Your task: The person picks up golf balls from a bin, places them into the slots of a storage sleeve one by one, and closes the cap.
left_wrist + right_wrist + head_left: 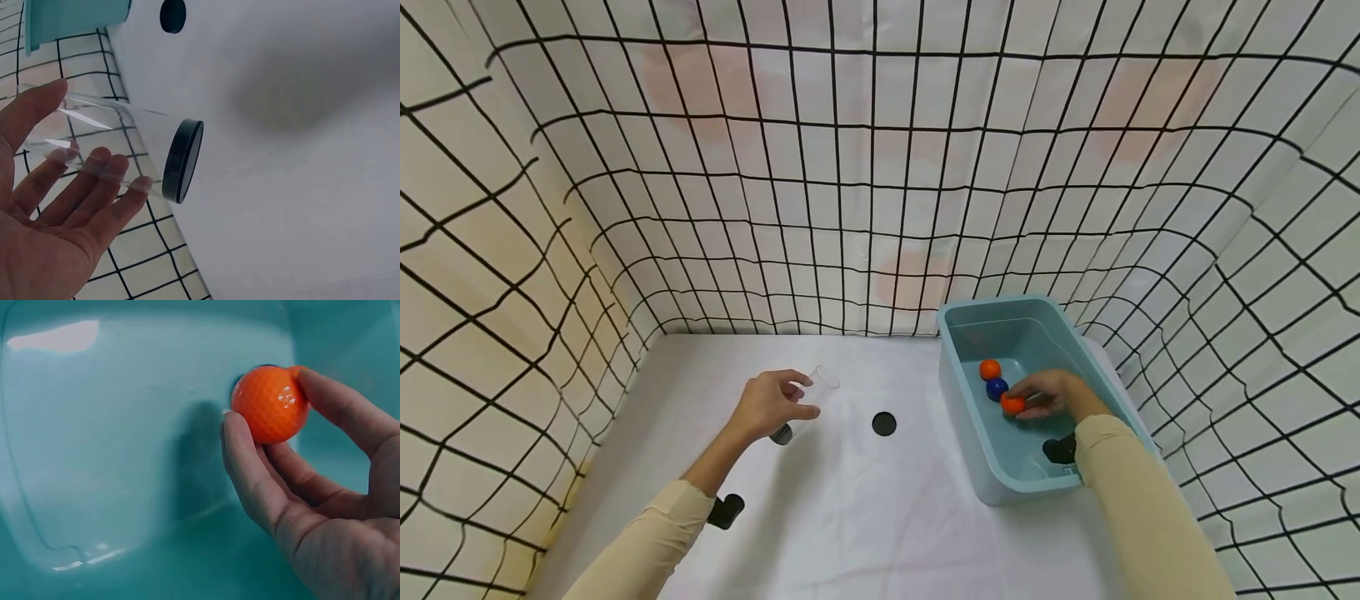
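White fabric wall (895, 92) backs the scene, overlaid by black netting (874, 53) along the far edge and both sides. Clock convention: head view, hub at the middle of the tabletop (880, 517), 12 toward the far edge. Tabletop surface is white and faintly creased.

Teal bin (962, 425) stands at 2 to 3 o'clock, long side running away from the person. Cream sleeves (647, 533) reach in from 8 and 4 o'clock.

Left hand (771, 406), between 9 and 10 o'clock: thumb and fingers curled round a clear cup (137, 140), thumb on one side, fingers on the other. Right hand (1045, 393), inside the bin: thumb and fingertips pinch an orange ball (269, 406), dimpled surface visible in the right wrist view.

Clear cup: transparent wall, black base (182, 161); held tilted at 10 to 11 o'clock, mouth toward 1 to 2, base toward 7 to 8.

Black disc (883, 423) lies flat on the tabletop near the hub, between cup and bin.

Other balls, on the bin floor: blue ball (997, 389) toward 10 to 11 o'clock from the pinched one; second orange ball (990, 370) just beyond the blue. Cannot tell whether the pinched ball touches the blue one.
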Demonstrator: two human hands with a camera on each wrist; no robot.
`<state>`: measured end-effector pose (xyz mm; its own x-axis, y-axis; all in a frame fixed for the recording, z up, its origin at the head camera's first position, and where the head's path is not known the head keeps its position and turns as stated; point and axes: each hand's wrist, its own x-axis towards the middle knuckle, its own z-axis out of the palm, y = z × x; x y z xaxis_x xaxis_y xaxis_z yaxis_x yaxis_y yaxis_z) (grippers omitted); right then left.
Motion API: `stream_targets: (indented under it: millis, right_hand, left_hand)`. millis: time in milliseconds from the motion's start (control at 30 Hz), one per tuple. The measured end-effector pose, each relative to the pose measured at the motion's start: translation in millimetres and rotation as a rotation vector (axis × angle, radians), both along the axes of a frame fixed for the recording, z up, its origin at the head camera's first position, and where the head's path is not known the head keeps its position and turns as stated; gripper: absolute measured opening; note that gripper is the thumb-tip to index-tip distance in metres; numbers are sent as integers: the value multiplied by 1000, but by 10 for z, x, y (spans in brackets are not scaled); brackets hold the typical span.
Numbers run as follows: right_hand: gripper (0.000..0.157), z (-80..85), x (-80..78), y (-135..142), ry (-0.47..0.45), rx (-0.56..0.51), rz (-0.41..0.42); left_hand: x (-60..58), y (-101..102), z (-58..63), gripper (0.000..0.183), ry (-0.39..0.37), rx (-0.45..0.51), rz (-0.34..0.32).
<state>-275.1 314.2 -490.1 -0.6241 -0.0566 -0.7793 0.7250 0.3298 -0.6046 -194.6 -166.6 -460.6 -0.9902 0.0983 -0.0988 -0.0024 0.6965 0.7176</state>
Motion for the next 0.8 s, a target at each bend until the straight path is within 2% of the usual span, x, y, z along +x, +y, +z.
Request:
stream_targets:
  millis: [133, 300, 467, 533, 633, 800]
  right_hand:
    - [31, 189, -34, 15, 54, -68, -31]
    - [47, 492, -81, -121, 138, -153, -17]
    - [57, 801, -108, -408, 253, -212, 141]
    - [54, 902, -100, -547, 305, -212, 218]
    - [45, 1025, -71, -756, 354, -225, 275]
    - [28, 1134, -8, -1071, 376, -265, 286]
  left_hand:
    - [-24, 77, 19, 44, -1, 7, -9]
    - [-43, 194, 48, 45, 6, 16, -28]
    - [-75, 317, 91, 44, 28, 26, -52]
    - [-83, 363, 116, 43, 42, 29, -61]
    - [-93, 445, 152, 42, 57, 30, -73]
    - [-108, 564, 188, 42, 65, 22, -88]
